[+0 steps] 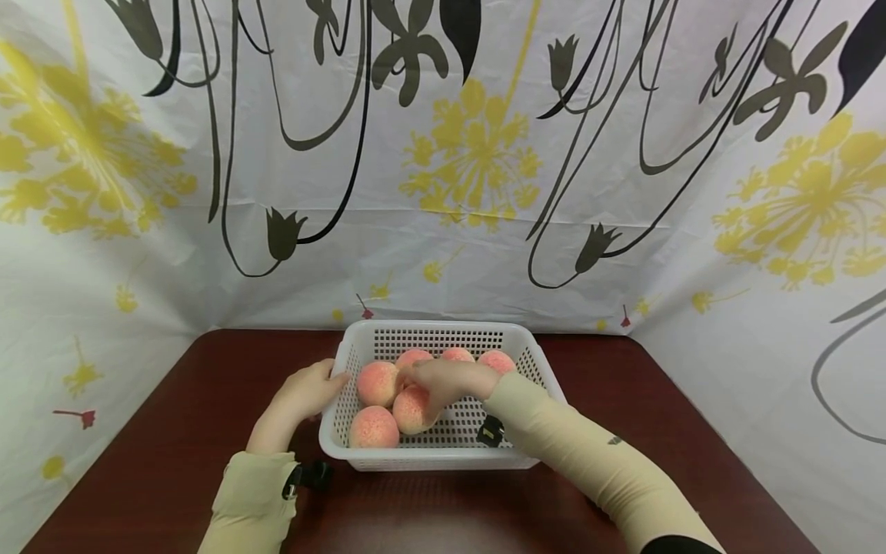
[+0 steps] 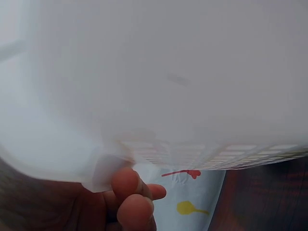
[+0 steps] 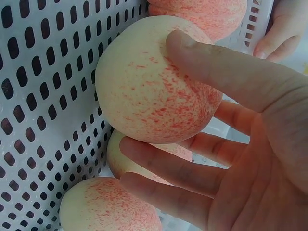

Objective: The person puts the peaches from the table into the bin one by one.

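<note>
A white perforated plastic basket [image 1: 443,454] holds several pink and pale yellow peaches. At its left rim, my left hand [image 1: 308,391] grips the edge; in the left wrist view its fingertips [image 2: 135,211] curl below the basket's pale wall [image 2: 168,57]. My right hand [image 1: 453,378] reaches in over the right side and holds a peach [image 3: 154,91], thumb on one side and fingers around the other. That peach [image 1: 411,408] sits among the left-hand group. Beside it are an upper-left peach [image 1: 377,383] and a front-left peach [image 1: 374,428].
More peaches, such as the back right one [image 1: 497,360], lie along the basket's rear. The basket stands on a dark red-brown table [image 1: 173,454]. Behind it hangs a white cloth [image 1: 388,269] with flower prints. A black wrist camera [image 1: 491,431] hangs inside the basket.
</note>
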`<move>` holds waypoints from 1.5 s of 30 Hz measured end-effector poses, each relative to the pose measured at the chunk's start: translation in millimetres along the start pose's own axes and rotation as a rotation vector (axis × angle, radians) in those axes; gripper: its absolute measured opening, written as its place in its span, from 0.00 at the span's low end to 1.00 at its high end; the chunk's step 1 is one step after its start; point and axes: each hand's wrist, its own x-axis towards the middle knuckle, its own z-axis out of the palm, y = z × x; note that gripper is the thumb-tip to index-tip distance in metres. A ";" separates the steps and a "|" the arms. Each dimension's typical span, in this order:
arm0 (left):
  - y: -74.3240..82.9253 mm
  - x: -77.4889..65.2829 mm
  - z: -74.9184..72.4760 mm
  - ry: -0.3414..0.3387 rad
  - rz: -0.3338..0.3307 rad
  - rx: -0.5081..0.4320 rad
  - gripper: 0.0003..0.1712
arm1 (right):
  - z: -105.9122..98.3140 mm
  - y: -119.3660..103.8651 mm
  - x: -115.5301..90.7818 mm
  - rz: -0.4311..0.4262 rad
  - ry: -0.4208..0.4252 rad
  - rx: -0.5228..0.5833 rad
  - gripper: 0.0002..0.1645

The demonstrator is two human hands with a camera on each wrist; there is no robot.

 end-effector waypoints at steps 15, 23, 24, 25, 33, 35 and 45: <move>0.3 0.7 0.3 -0.005 -0.007 0.012 0.27 | 1.7 4.0 1.8 0.020 0.021 0.072 0.36; -0.1 1.4 0.2 0.001 0.001 0.013 0.26 | 2.2 7.8 0.8 0.000 0.014 0.152 0.38; -0.2 1.2 0.0 0.000 0.000 0.013 0.26 | 1.5 7.9 0.4 0.002 0.016 0.147 0.38; 0.2 1.1 0.1 0.000 0.001 0.014 0.26 | 0.7 8.6 -1.0 0.007 0.019 0.143 0.38; 0.1 -1.8 -0.2 -0.009 -0.010 0.011 0.27 | -14.2 17.5 -20.6 0.063 0.066 0.097 0.38; 0.0 -2.1 -0.1 -0.006 -0.007 0.015 0.27 | -18.2 21.2 -28.2 0.084 0.080 0.106 0.39; -0.9 -1.4 2.3 -0.003 0.013 0.017 0.27 | -34.9 46.8 -83.8 0.117 0.153 0.091 0.29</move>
